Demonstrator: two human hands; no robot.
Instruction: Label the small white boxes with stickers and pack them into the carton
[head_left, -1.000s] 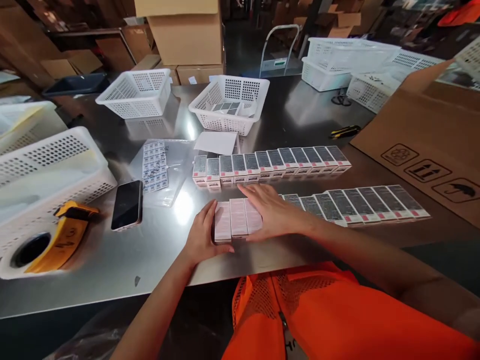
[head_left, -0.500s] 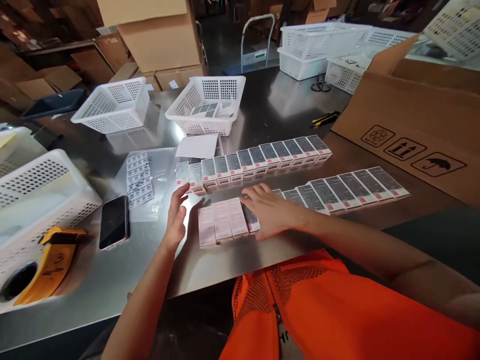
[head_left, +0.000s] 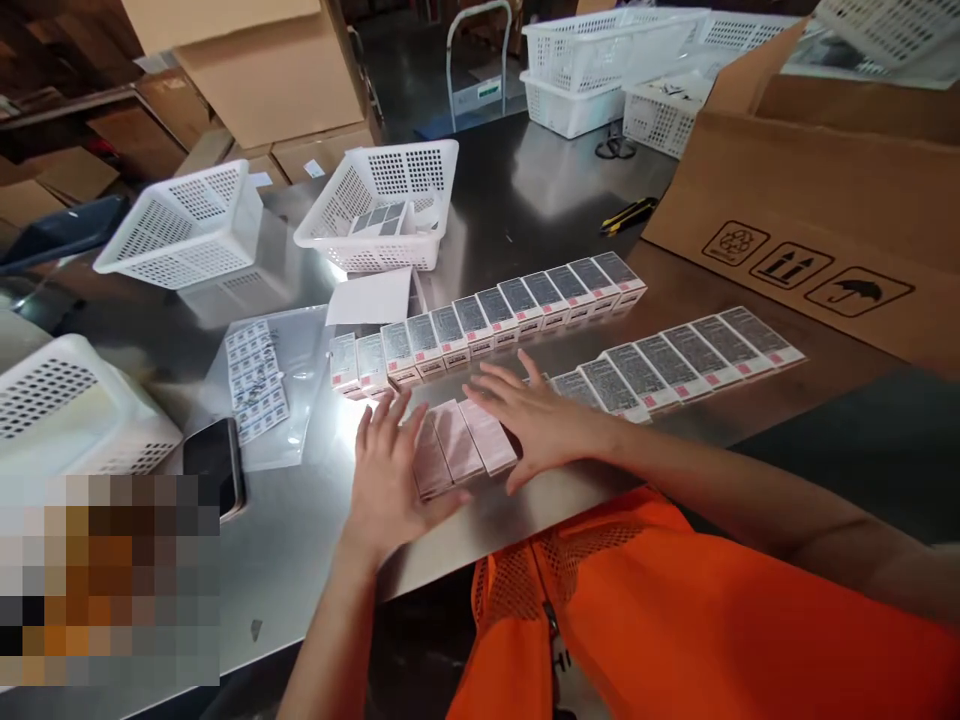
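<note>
Pale pink small cartons lie side by side on the metal table in front of me. At their left end is my left hand, its fingers spread and its thumb stretched along the near edge. My right hand reaches over their right end, fingers apart, hiding part of the row. A line of grey-and-white cartons runs on to the right beneath and beyond my right wrist. Further back stands another long row of similar cartons, with red marks on their labels.
White perforated baskets stand behind the rows. A big cardboard box takes up the right side, with a yellow-black cutter beside it. On the left lie a phone, a sticker sheet and a basket; the lower-left corner is pixelated.
My left hand has moved right to the left end of the pink cartons, its fingers spreading. My right hand's fingers have opened out. The view has shifted slightly.
</note>
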